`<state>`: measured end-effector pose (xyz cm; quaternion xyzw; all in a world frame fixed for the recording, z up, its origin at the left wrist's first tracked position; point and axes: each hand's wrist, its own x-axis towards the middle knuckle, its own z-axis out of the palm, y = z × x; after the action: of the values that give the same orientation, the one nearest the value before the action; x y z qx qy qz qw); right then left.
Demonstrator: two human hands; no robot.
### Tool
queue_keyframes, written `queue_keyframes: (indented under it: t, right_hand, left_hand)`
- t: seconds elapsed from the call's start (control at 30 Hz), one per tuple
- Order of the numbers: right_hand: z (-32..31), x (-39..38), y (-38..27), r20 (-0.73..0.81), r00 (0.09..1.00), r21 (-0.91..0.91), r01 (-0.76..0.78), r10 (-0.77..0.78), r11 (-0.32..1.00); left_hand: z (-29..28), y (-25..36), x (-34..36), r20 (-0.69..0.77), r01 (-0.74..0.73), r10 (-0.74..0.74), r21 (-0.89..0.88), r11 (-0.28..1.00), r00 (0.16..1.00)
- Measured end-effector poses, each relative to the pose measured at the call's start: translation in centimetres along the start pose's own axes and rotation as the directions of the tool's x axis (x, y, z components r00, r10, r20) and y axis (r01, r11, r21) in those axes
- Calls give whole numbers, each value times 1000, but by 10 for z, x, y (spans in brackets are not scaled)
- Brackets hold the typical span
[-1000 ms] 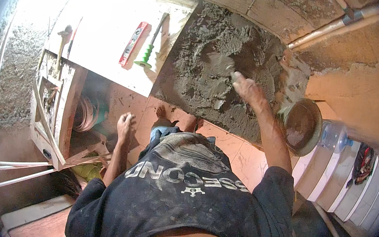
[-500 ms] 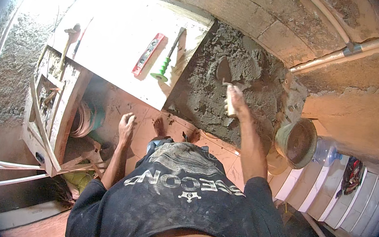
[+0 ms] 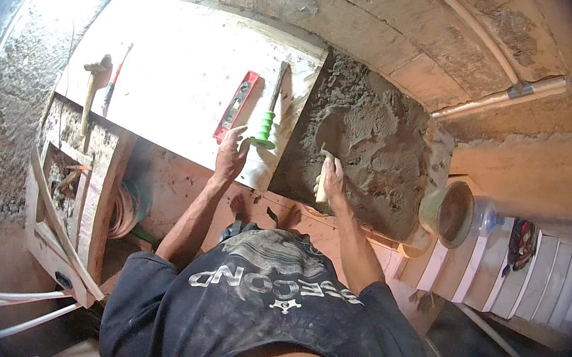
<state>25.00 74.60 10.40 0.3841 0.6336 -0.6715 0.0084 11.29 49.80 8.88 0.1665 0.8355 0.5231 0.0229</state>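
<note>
My right hand (image 3: 332, 178) is closed round the pale handle of a trowel (image 3: 321, 186). The trowel's dark blade rests on the wet grey mortar (image 3: 374, 161) and is hard to tell from it. My left hand (image 3: 231, 156) is over the near edge of the white slab (image 3: 170, 78), fingers stretched out by the lower end of a red spirit level (image 3: 237, 107). Whether the fingertips touch the level I cannot tell. Just right of that hand lies a chisel (image 3: 266, 122) with a green ribbed grip and guard.
A hammer (image 3: 90, 94) and a thin red-and-black tool (image 3: 112, 86) lie at the slab's left. A bucket (image 3: 447, 214), a clear water bottle (image 3: 484, 218) and several stacked tiles (image 3: 538, 277) stand on the right. Left is a wooden frame (image 3: 100, 206) with coiled hose (image 3: 124, 208) beside it.
My left hand has risen from beside my body to the slab's edge near the level. My right hand has drawn the trowel nearer and leftward over the mortar. The view has shifted slightly.
</note>
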Motion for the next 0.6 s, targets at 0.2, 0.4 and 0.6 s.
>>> queue_keyframes:
  t: [0.2,0.4,0.6]
  right_hand:
    - [-81,25,-7,409,853,-614,520,-324,594]
    - [-120,60,-104,579,809,-804,588,-103,88]
    - [-110,148,-130,475,853,-836,514,-218,192]
  left_hand:
    - [15,-11,-18,-112,-34,37,31,999,993]
    - [32,-25,-29,-202,-13,30,85,996,979]
    - [33,-23,-29,-258,-6,54,185,983,965]
